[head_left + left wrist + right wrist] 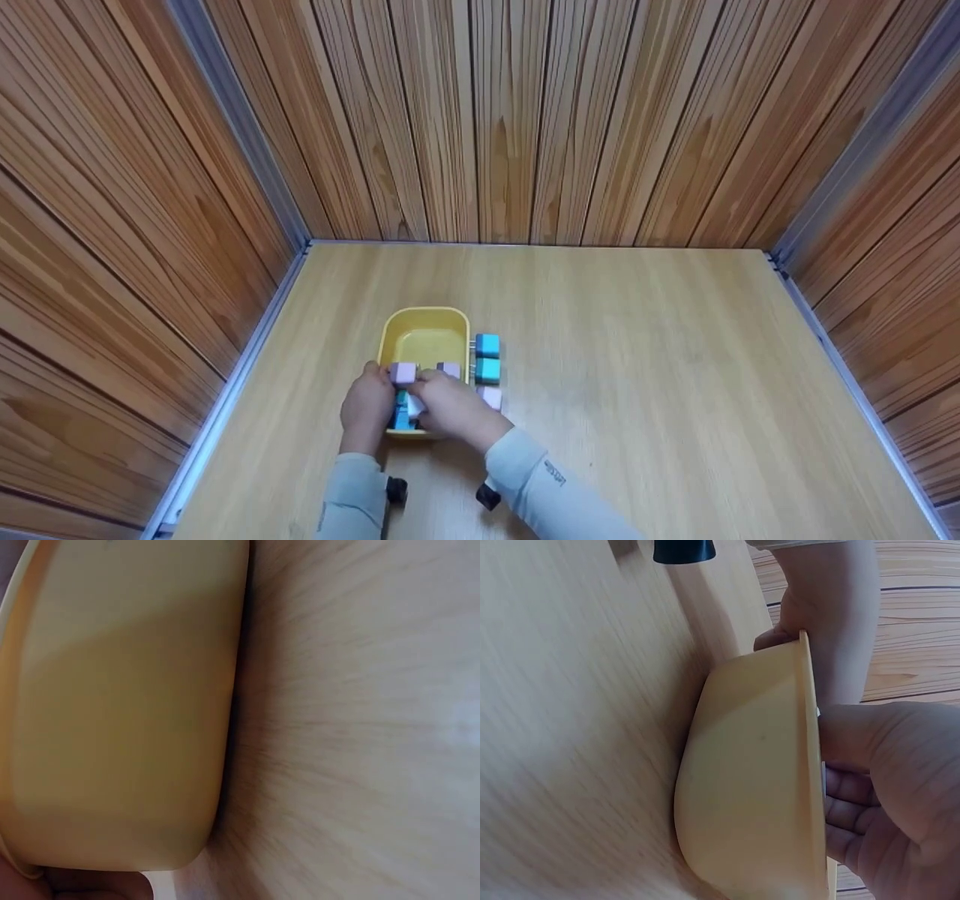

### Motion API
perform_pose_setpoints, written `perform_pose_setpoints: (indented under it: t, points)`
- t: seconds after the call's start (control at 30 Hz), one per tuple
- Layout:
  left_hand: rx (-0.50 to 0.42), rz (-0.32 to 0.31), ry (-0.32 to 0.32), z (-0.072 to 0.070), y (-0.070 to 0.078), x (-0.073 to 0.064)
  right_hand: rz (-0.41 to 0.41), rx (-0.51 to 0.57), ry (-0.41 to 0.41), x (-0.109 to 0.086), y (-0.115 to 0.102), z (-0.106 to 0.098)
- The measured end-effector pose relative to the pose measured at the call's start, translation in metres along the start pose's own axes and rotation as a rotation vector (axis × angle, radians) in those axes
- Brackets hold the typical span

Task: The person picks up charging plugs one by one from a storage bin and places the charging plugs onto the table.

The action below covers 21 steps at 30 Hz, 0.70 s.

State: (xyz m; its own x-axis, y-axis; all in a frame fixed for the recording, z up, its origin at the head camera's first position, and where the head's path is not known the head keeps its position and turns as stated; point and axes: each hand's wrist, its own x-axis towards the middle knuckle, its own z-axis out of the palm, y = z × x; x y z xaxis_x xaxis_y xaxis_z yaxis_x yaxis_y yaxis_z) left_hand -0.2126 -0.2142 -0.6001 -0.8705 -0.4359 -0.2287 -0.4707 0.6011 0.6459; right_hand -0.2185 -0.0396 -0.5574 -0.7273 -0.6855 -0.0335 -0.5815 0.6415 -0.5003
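In the head view, my left hand (367,405) grips the left rim of a yellow plastic bin (429,316). My right hand (454,409) reaches over the bin's right rim, its fingers down inside. A tilted white plug adapter (415,406) shows between its thumb and fingers. Blue plug adapters (403,418) lie in the near end of the bin, and a lilac adapter (403,373) sits by the left fingertips. Another lilac adapter (450,369) shows just beyond the right hand. The right wrist view has the bin's outer wall (742,765) hiding what lies inside.
Along the bin's right side stand a blue adapter (487,345), a teal adapter (487,370) and a pale pink adapter (490,397), the first two with prongs towards the bin. Wood-plank walls (502,120) enclose the light wooden table (637,375) at the back and sides.
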Motion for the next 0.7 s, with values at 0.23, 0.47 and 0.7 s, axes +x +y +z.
perform_pose_setpoints:
  t: [0.23, 0.47, 0.7]
  points:
    - [-0.12, -0.088, -0.058, -0.003, 0.004, -0.001, 0.002, -0.051, 0.006, -0.003, 0.006, -0.007]
    - [-0.172, -0.139, -0.102, -0.004, 0.006, -0.002, -0.019, -0.073, 0.016, -0.009, 0.011, -0.012]
    - [-0.178, -0.163, -0.108, -0.003, 0.006, -0.002, -0.029, -0.073, 0.029, -0.015, 0.018, -0.015]
